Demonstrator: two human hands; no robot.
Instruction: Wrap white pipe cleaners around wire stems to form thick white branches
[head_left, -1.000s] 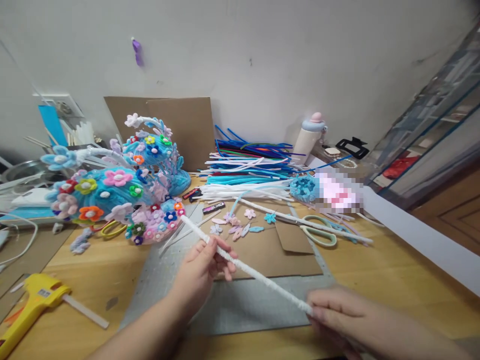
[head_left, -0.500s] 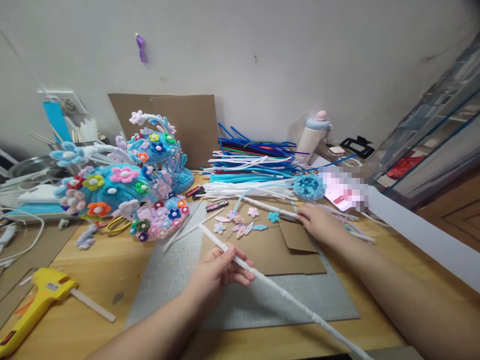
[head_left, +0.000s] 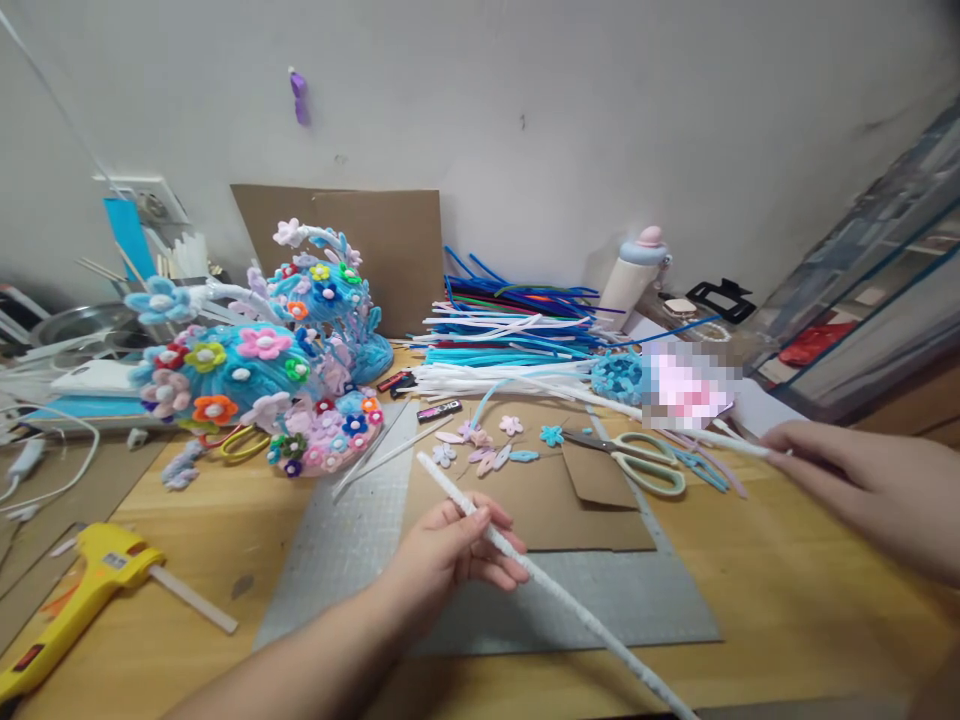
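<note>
My left hand (head_left: 469,545) grips a long stem wrapped in white fuzzy pipe cleaner (head_left: 577,608) between thumb and fingers. The stem slants down to the right, out of the frame. At the right, my right hand (head_left: 862,480) is closed on the end of a white pipe cleaner (head_left: 694,434), which stretches back toward the bundle of white pipe cleaners (head_left: 487,383). Scissors (head_left: 637,462) lie on the cardboard (head_left: 495,520), left of that hand. Several small fuzzy flowers and petals (head_left: 491,458) rest on the cardboard, including a blue flower (head_left: 552,435).
Fuzzy flower-covered mushroom figures (head_left: 240,372) stand at the left. A yellow glue gun (head_left: 97,590) lies front left. A grey cutting mat (head_left: 330,560) is under the cardboard. Coloured pipe cleaners (head_left: 517,300) and a white bottle (head_left: 636,275) are at the back.
My right hand has moved right, drawing out a white pipe cleaner. The scissors, hidden before behind my arm and hand, now show. My left hand still holds the wrapped stem.
</note>
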